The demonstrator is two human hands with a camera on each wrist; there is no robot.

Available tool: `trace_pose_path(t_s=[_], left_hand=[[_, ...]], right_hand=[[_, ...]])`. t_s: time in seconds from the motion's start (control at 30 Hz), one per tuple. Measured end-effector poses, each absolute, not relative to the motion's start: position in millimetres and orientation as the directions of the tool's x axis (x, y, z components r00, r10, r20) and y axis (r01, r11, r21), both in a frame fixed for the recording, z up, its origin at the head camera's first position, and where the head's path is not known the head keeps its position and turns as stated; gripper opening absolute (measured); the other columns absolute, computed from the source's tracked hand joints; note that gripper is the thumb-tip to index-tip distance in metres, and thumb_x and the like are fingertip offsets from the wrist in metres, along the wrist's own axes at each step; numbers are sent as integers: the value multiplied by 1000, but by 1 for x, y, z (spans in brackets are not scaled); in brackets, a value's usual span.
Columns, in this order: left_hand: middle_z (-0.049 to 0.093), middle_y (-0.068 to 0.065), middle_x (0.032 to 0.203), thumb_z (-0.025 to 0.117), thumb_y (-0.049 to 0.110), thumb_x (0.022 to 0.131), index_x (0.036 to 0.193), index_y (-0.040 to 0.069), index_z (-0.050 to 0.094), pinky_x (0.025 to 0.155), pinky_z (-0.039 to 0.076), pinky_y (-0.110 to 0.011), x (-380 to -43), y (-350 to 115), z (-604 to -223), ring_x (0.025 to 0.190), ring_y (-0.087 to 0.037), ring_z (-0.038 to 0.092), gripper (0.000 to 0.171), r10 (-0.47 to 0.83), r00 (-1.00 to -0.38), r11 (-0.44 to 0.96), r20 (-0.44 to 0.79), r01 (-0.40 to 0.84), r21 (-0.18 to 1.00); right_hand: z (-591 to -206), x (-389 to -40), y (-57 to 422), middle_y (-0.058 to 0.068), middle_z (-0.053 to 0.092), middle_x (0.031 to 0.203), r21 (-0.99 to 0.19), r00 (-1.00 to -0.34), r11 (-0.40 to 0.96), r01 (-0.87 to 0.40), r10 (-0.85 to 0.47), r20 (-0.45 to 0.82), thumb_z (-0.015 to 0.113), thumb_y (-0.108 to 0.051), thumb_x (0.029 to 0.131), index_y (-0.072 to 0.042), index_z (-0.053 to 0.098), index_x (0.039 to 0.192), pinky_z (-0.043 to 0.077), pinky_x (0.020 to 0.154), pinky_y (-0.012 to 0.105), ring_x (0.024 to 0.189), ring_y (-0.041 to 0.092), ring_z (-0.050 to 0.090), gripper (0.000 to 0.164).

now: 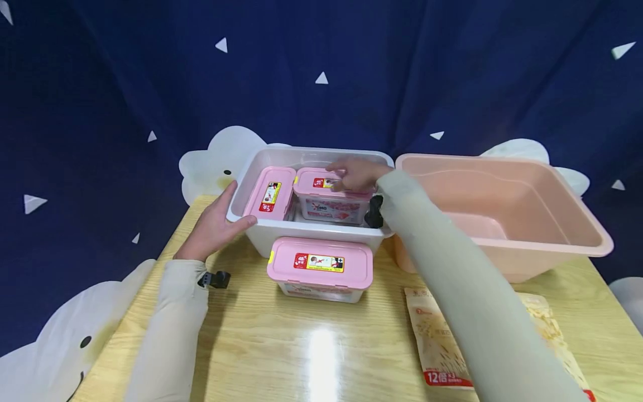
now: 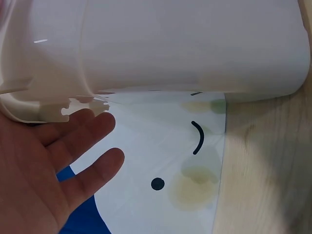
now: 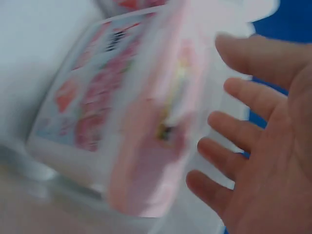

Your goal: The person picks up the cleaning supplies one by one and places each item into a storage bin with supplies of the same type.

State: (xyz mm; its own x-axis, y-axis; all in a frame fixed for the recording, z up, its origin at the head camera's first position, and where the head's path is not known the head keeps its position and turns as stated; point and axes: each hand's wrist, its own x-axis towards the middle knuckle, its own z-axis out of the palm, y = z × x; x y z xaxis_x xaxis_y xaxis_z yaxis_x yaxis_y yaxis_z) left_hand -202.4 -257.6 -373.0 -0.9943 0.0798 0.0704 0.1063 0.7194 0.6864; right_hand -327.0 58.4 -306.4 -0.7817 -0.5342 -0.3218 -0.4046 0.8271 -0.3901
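Observation:
A white plastic bin [image 1: 311,228] holds two pink-lidded OMO detergent boxes. One detergent box [image 1: 281,192] is turned lengthwise at the left; the other detergent box [image 1: 334,207] sits crosswise beside it. My right hand [image 1: 355,174] is over the crosswise box. In the right wrist view its spread fingers [image 3: 243,139] face the pink lid [image 3: 146,180], with a gap between. My left hand [image 1: 213,226] is at the bin's left rim, fingers extended along the outside wall, as the left wrist view also shows. A third detergent box [image 1: 321,268] stands on the table before the bin.
A larger peach-pink bin [image 1: 502,209] stands to the right of the white one. Two printed pouches lie near the right front, the left pouch [image 1: 434,340] partly under my right forearm in the head view. A dark blue curtain [image 1: 321,44] hangs behind the wooden table [image 1: 261,346].

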Motion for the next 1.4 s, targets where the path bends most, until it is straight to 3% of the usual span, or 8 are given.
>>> trace_pose_path(t_s=[0.1, 0.23, 0.37, 0.53, 0.8, 0.93, 1.17, 1.4], left_hand=[[29, -15, 163, 67, 49, 88, 161, 27, 8, 112, 34, -67, -208, -260, -372, 142, -42, 39, 96, 75, -994, 730, 74, 105, 675], [30, -18, 162, 67, 49, 88, 161, 23, 7, 112, 34, -68, -214, -263, -371, 141, -44, 39, 98, 70, -994, 732, 83, 108, 672], [30, -18, 161, 67, 51, 88, 161, 24, 6, 112, 33, -68, -220, -262, -373, 141, -44, 39, 99, 64, -996, 731, 62, 89, 677], [32, -18, 161, 67, 51, 87, 161, 26, 7, 112, 34, -68, -225, -258, -374, 141, -43, 40, 99, 57, -996, 725, 66, 87, 684], [33, -17, 160, 67, 50, 88, 161, 27, 8, 112, 35, -67, -233, -256, -371, 140, -42, 41, 97, 53, -996, 705, 75, 90, 703], [34, -17, 160, 70, 47, 87, 161, 28, 10, 114, 34, -65, -234, -257, -375, 140, -40, 41, 97, 49, -997, 677, 62, 79, 732], [33, -17, 160, 73, 44, 85, 161, 28, 10, 115, 32, -65, -233, -257, -381, 142, -41, 39, 99, 56, -997, 628, 54, 77, 774], [31, -16, 162, 71, 43, 87, 161, 27, 9, 116, 30, -65, -234, -258, -375, 144, -40, 37, 98, 49, -997, 619, 53, 73, 782]], right_hand=[[-292, -329, 60, 11, 36, 160, -446, -785, 821, -357, -522, -333, 57, -28, 96, -18, 37, 154, 31, 120, 57, 143, 34, 38, 62], [-277, -324, 60, 11, 40, 158, -426, -783, 805, -414, -553, -284, 59, -27, 95, -16, 41, 152, 31, 120, 56, 145, 34, 38, 60], [-266, -307, 72, 11, 46, 154, -387, -777, 762, -519, -609, -158, 62, -27, 94, -15, 47, 148, 32, 121, 53, 145, 32, 39, 57], [-253, -272, 99, 10, 51, 149, -370, -720, 665, -648, -694, 13, 65, -22, 93, -13, 54, 142, 30, 121, 52, 142, 30, 41, 51], [-250, -234, 130, 10, 57, 140, -266, -642, 593, -760, -748, 170, 69, -15, 91, -10, 60, 135, 46, 104, 47, 123, 28, 54, 45], [-257, -229, 137, 10, 57, 139, -265, -628, 577, -773, -754, 193, 68, -14, 91, -9, 60, 134, 46, 99, 45, 119, 27, 54, 44], [-270, -220, 150, 12, 58, 139, -270, -597, 540, -798, -769, 227, 66, -13, 92, -7, 60, 133, 44, 106, 48, 125, 28, 53, 41], [-274, -205, 157, 6, 59, 138, -255, -585, 529, -809, -765, 269, 68, -14, 91, -11, 61, 133, 48, 85, 35, 103, 17, 54, 42]])
